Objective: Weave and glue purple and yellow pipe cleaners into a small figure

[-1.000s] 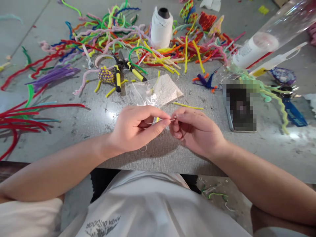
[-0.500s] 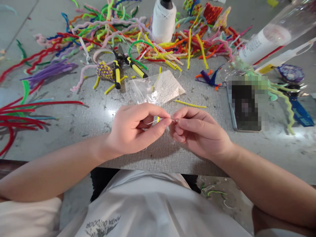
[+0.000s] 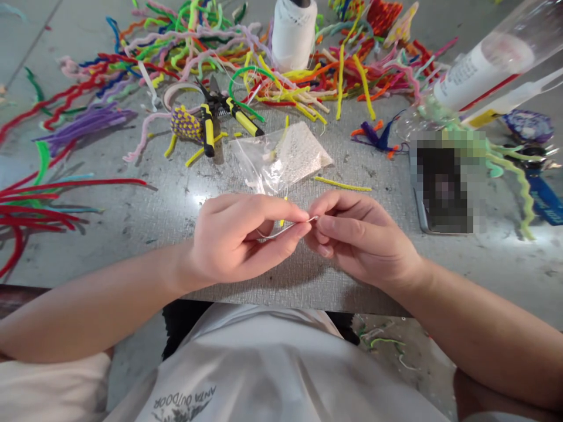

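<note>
Over the grey table (image 3: 264, 290), my left hand (image 3: 246, 234) pinches a thin white thread (image 3: 281, 231) between thumb and forefinger. The thread loops back under its fingers. My right hand (image 3: 365, 237) is closed beside it, thumb and forefinger pinching something tiny and pale, perhaps a bead, at the thread's end. The fingertips of both hands almost meet. Just beyond them lies a clear plastic bag (image 3: 303, 153) of small white beads. A short yellow pipe cleaner (image 3: 343, 183) rests beyond my right hand.
Yellow-black pliers (image 3: 209, 132) and a purple-yellow woven piece (image 3: 187, 123) lie left of the bag. Behind stand a white-wrapped bottle (image 3: 294, 35) and a heap of coloured pipe cleaners (image 3: 211, 44). A phone (image 3: 444, 193) and a leaning clear bottle (image 3: 484, 67) are at right.
My left fingertips have shifted slightly right and down, closer to my right fingertips. More of the thread now shows under my left forefinger. My right hand keeps its pinch.
</note>
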`<state>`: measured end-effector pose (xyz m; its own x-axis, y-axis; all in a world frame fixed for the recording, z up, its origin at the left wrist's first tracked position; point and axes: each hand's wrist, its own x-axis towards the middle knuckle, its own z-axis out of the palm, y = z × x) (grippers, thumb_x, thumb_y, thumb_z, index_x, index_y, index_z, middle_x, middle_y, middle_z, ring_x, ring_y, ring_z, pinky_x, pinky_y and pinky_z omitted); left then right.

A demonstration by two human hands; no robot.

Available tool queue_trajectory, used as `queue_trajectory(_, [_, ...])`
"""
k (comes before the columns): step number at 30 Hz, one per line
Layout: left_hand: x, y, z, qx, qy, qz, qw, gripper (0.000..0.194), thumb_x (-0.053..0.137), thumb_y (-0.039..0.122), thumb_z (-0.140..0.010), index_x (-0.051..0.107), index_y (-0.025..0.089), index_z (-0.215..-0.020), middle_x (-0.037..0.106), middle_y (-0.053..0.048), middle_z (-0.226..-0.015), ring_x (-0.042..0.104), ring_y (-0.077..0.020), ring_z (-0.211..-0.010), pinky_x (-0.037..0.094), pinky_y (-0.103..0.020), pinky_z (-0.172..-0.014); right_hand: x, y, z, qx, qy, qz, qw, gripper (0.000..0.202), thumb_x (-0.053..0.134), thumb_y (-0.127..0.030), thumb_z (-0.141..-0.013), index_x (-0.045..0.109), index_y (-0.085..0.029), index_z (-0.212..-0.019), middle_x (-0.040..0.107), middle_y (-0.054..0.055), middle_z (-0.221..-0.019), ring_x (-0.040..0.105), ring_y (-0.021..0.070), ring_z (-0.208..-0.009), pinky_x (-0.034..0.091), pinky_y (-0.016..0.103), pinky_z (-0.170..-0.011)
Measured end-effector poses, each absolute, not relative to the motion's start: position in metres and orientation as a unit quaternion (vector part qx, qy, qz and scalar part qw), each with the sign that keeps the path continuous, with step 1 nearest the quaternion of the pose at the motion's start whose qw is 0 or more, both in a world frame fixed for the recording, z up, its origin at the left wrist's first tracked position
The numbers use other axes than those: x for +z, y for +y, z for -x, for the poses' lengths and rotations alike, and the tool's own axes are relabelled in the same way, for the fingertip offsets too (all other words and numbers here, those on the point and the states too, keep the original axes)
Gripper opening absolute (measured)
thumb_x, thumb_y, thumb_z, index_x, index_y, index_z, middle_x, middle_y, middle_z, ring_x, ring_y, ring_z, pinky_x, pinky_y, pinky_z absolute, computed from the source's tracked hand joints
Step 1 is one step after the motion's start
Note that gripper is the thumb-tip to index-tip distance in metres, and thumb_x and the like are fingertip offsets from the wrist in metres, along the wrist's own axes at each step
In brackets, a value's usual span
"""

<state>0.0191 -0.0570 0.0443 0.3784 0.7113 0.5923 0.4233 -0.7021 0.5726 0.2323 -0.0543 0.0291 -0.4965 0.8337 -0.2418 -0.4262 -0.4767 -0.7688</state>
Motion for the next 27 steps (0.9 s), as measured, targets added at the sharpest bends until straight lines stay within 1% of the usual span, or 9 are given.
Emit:
queue_trajectory(3, [0.0458, -0.0562, -0.0188, 0.439, 0.325, -0.824, 0.151, 0.012, 0.070, 0.019, -0.100, 0.073, 0.031, -0.101, 0.068, 0.004, -0.062, 0.051, -0.0089, -0.045, 0.050, -0.025, -0.048, 0.0274, -0.0542, -0.2313, 0.801, -0.336, 0.298, 0.397, 0.011, 0.093, -0.030, -0.083, 0.084, -0.024, -0.085, 0.067, -0.002, -0.065, 0.056, 0.0083, -0.054, 0.043, 0.021, -0.050])
queue_trajectory(5, [0.0470, -0.0558, -0.0183, 0.434, 0.317, -0.831, 0.145, 0.013, 0.070, 0.018, -0.100, 0.073, 0.031, -0.101, 0.069, 0.004, -0.063, 0.053, -0.0091, -0.046, 0.050, -0.025, -0.049, 0.0264, -0.0541, -0.2309, 0.800, -0.341, 0.293, 0.399, 0.010, 0.093, -0.029, -0.083, 0.084, -0.025, -0.086, 0.067, -0.002, -0.065, 0.056, 0.0080, -0.054, 0.044, 0.020, -0.050])
queue_trajectory(10, [0.0473, -0.0554, -0.0170, 0.430, 0.312, -0.835, 0.143, 0.011, 0.070, 0.020, -0.100, 0.072, 0.031, -0.102, 0.067, 0.005, -0.061, 0.053, -0.0091, -0.044, 0.049, -0.025, -0.046, 0.0255, -0.0533, -0.2309, 0.794, -0.347, 0.294, 0.403, 0.012, 0.094, -0.030, -0.083, 0.084, -0.024, -0.087, 0.065, -0.003, -0.064, 0.055, 0.0081, -0.053, 0.046, 0.020, -0.049])
queue_trajectory(14, [0.0460, -0.0550, -0.0171, 0.435, 0.301, -0.835, 0.148, 0.012, 0.071, 0.018, -0.099, 0.071, 0.030, -0.100, 0.067, 0.005, -0.062, 0.054, -0.0086, -0.044, 0.048, -0.024, -0.045, 0.0255, -0.0531, -0.2309, 0.796, -0.347, 0.286, 0.404, 0.012, 0.095, -0.029, -0.083, 0.085, -0.024, -0.087, 0.068, -0.003, -0.065, 0.057, 0.0070, -0.052, 0.047, 0.019, -0.049])
queue_trajectory(18, [0.0458, -0.0540, -0.0168, 0.438, 0.290, -0.836, 0.158, 0.012, 0.071, 0.018, -0.099, 0.072, 0.030, -0.099, 0.063, 0.005, -0.058, 0.054, -0.0094, -0.044, 0.048, -0.025, -0.045, 0.0255, -0.0532, -0.2306, 0.804, -0.349, 0.269, 0.399, 0.010, 0.094, -0.028, -0.085, 0.085, -0.025, -0.089, 0.069, -0.003, -0.066, 0.059, 0.0067, -0.053, 0.048, 0.018, -0.050])
queue_trajectory(22, [0.0456, -0.0534, -0.0159, 0.435, 0.288, -0.838, 0.158, 0.013, 0.071, 0.019, -0.099, 0.073, 0.031, -0.100, 0.057, 0.007, -0.054, 0.053, -0.0101, -0.043, 0.050, -0.025, -0.045, 0.0250, -0.0529, -0.2303, 0.804, -0.348, 0.272, 0.399, 0.011, 0.095, -0.028, -0.084, 0.085, -0.025, -0.089, 0.070, -0.003, -0.066, 0.059, 0.0069, -0.053, 0.049, 0.018, -0.049])
queue_trajectory(27, [0.0453, -0.0539, -0.0163, 0.441, 0.297, -0.833, 0.154, 0.011, 0.071, 0.020, -0.099, 0.073, 0.031, -0.098, 0.056, 0.006, -0.055, 0.051, -0.0099, -0.042, 0.050, -0.025, -0.045, 0.0242, -0.0532, -0.2306, 0.801, -0.350, 0.270, 0.404, 0.012, 0.095, -0.028, -0.084, 0.085, -0.025, -0.089, 0.070, -0.003, -0.066, 0.059, 0.0071, -0.054, 0.050, 0.018, -0.049])
